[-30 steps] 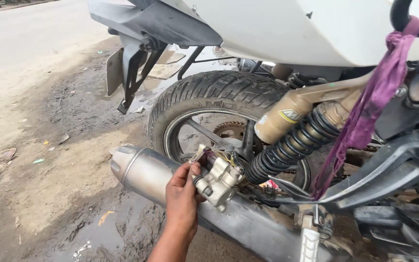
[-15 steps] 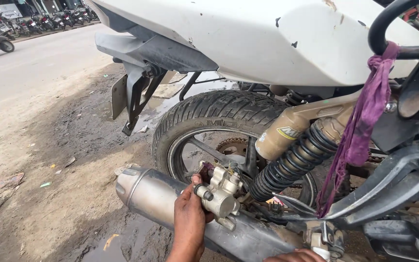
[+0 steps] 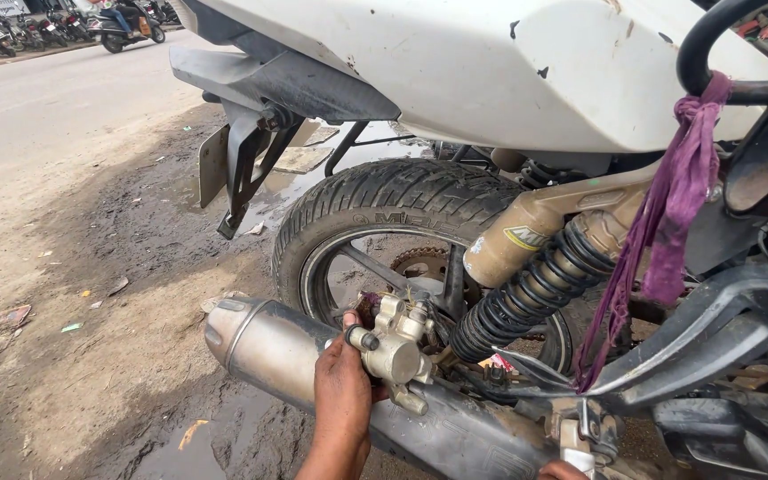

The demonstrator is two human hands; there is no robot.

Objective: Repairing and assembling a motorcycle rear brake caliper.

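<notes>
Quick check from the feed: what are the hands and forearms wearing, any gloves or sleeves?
No gloves. The left hand is bare, and its forearm is bare down to the frame edge: no sleeve, watch or band in view. Of the right hand only a sliver shows at the bottom edge, also ungloved; its arm is out of view.

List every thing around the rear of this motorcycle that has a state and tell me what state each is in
Brake caliper: off its mount, held beside the rear wheel.
Left hand: gripping the caliper.
Right hand: only a sliver at the bottom edge, grip cannot be told.
Rear tyre: on the ground, mounted on its rim.
Exhaust muffler: attached, dusty.
Shock absorber: mounted, spring exposed.
Purple rag: tied to the grab rail, hanging down.
Ground: muddy, wet patches.
</notes>
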